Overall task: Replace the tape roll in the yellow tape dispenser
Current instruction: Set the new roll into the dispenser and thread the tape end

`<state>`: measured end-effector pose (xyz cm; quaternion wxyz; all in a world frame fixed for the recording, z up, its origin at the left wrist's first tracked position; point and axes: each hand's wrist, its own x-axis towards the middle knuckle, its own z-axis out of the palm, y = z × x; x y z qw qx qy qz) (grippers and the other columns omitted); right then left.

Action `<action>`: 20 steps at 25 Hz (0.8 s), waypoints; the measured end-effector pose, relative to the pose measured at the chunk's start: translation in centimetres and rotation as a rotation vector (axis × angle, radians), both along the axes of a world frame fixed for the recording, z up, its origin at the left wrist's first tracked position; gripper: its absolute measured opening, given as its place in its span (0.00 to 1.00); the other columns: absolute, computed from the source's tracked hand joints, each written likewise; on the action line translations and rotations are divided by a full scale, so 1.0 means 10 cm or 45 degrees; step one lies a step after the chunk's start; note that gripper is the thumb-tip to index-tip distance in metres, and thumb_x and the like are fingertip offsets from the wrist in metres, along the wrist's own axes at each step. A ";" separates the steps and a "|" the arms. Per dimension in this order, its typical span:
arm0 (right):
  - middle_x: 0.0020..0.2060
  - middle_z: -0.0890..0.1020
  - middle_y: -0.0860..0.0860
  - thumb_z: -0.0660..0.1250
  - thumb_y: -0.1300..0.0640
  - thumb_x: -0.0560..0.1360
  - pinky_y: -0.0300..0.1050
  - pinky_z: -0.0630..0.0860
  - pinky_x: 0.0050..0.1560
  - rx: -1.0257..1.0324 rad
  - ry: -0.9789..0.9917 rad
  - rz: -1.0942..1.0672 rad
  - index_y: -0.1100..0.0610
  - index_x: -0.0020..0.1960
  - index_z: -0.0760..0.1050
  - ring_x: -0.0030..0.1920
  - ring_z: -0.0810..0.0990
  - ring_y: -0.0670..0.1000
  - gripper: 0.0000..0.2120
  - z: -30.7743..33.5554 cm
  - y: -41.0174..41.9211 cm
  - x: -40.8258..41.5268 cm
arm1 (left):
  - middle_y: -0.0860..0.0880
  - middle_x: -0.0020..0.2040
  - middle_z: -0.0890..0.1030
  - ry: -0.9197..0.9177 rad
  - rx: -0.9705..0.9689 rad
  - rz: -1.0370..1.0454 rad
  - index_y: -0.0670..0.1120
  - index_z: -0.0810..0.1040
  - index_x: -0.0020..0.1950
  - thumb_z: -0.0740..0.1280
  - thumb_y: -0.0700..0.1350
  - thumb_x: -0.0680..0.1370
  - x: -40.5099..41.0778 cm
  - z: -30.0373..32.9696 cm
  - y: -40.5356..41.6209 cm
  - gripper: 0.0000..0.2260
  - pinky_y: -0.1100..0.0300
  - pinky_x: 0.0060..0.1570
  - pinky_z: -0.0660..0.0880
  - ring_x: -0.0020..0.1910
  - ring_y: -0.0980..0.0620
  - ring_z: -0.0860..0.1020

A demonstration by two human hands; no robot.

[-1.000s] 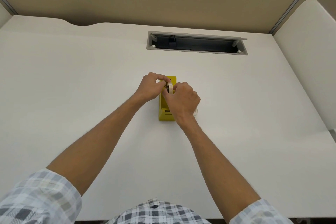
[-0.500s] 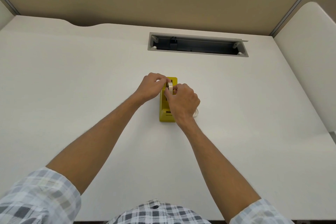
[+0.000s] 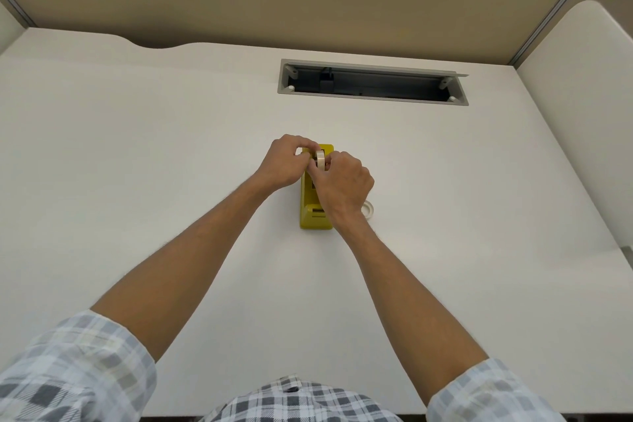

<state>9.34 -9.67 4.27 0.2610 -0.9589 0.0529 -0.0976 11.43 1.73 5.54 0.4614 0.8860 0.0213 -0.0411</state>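
Both hands were on it: my left hand (image 3: 282, 161) and right hand (image 3: 344, 187) met over the far end of the yellow tape dispenser (image 3: 315, 212), which sat mid-tabletop, well short of the cable slot (image 3: 371, 82) by the far edge. Fingers of both closed on the tape roll (image 3: 321, 160), held upright on edge so, I judged, it could line up with the cradle. A second roll (image 3: 368, 209) lay flat just right of the dispenser, half hidden behind my right wrist, out of the way.

no readable text, labels or numbers anywhere
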 end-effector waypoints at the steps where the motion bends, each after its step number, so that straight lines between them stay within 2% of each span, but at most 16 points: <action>1: 0.34 0.81 0.53 0.65 0.41 0.74 0.45 0.64 0.33 -0.002 0.005 -0.003 0.58 0.38 0.78 0.34 0.79 0.58 0.20 0.00 -0.01 0.00 | 0.47 0.62 0.80 -0.013 0.009 -0.013 0.45 0.82 0.57 0.59 0.35 0.77 0.00 0.00 -0.01 0.15 0.62 0.56 0.68 0.63 0.50 0.74; 8: 0.37 0.80 0.52 0.65 0.41 0.75 0.45 0.64 0.34 0.015 -0.022 0.006 0.58 0.39 0.78 0.35 0.79 0.58 0.20 -0.03 -0.02 -0.03 | 0.46 0.61 0.80 -0.042 0.076 -0.023 0.44 0.82 0.57 0.62 0.36 0.77 0.00 -0.02 0.00 0.13 0.60 0.60 0.68 0.63 0.50 0.74; 14: 0.41 0.82 0.48 0.69 0.43 0.72 0.44 0.68 0.37 0.185 0.000 0.029 0.54 0.44 0.79 0.40 0.80 0.53 0.14 -0.07 -0.10 -0.02 | 0.47 0.56 0.81 -0.098 0.114 -0.054 0.45 0.83 0.53 0.65 0.38 0.77 0.00 -0.07 0.02 0.09 0.57 0.61 0.69 0.60 0.49 0.75; 17: 0.41 0.82 0.47 0.69 0.43 0.71 0.43 0.68 0.37 0.197 0.004 0.078 0.53 0.45 0.80 0.40 0.80 0.52 0.13 -0.07 -0.12 -0.04 | 0.46 0.56 0.81 -0.136 0.205 -0.109 0.46 0.83 0.54 0.66 0.39 0.77 -0.03 -0.12 0.04 0.09 0.50 0.62 0.70 0.60 0.48 0.74; 20: 0.41 0.80 0.47 0.70 0.44 0.69 0.43 0.70 0.37 0.201 0.004 0.160 0.51 0.46 0.80 0.39 0.79 0.50 0.12 -0.08 -0.16 -0.08 | 0.47 0.57 0.80 -0.167 0.279 -0.159 0.47 0.82 0.57 0.66 0.41 0.78 -0.06 -0.13 0.06 0.10 0.49 0.62 0.70 0.62 0.49 0.73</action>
